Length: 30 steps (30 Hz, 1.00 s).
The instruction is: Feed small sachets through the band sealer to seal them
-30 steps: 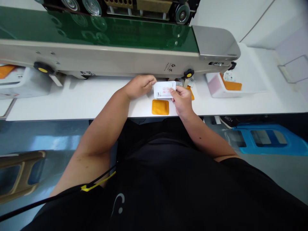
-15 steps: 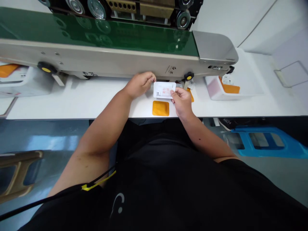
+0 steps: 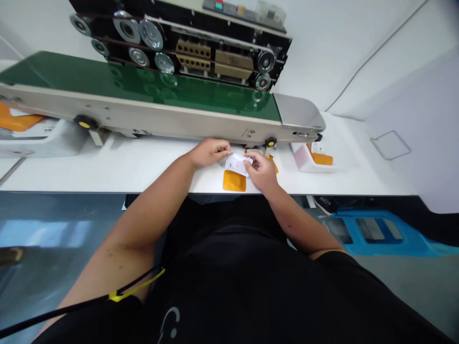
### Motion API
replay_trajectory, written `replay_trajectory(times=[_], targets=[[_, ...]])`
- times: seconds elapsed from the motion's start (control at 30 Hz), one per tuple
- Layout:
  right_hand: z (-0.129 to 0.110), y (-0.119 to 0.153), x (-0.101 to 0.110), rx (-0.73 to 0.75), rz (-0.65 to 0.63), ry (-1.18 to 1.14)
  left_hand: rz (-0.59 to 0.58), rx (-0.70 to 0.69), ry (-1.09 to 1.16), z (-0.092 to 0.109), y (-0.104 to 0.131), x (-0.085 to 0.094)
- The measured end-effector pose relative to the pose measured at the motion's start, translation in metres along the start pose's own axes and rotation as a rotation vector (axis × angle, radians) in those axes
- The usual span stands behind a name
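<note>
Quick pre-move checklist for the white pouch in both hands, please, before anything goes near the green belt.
1. Left hand on the pouch: ok.
2. Right hand on the pouch: ok.
3. Pouch off the belt: ok.
4. Belt bare near the hands: ok.
5. Orange pad flat on the table, below the pouch: ok.
6. Pouch filled or sealed: cannot tell.

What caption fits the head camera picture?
Both hands, left hand and right hand, hold a white packet above an orange pad.
</note>
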State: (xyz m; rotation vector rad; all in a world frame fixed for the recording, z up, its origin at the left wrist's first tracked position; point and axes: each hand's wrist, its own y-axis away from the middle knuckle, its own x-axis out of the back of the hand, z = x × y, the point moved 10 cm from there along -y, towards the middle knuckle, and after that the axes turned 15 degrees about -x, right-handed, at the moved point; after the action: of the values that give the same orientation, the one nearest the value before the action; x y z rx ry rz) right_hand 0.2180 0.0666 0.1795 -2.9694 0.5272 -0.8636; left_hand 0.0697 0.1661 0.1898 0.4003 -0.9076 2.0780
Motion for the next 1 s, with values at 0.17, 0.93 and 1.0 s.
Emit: replay_trajectory(times=[0.17,0.93,1.0], targets=[[-0.023,-0.008,-0.005,-0.036,-0.375,0.446,-0.098,0.035,0.061,-0.004,0.001,-0.012],[-0.028,-0.176,0.107,-0.611,0.026,-0.77,-0.156,0.16,0.092,-0.022,0.008,-0.013],[-0.036,-0.175,0.087,-0.635,-0.062,-0.761,-0.167,0.165,0.09,-0.023,0.009,-0.014]])
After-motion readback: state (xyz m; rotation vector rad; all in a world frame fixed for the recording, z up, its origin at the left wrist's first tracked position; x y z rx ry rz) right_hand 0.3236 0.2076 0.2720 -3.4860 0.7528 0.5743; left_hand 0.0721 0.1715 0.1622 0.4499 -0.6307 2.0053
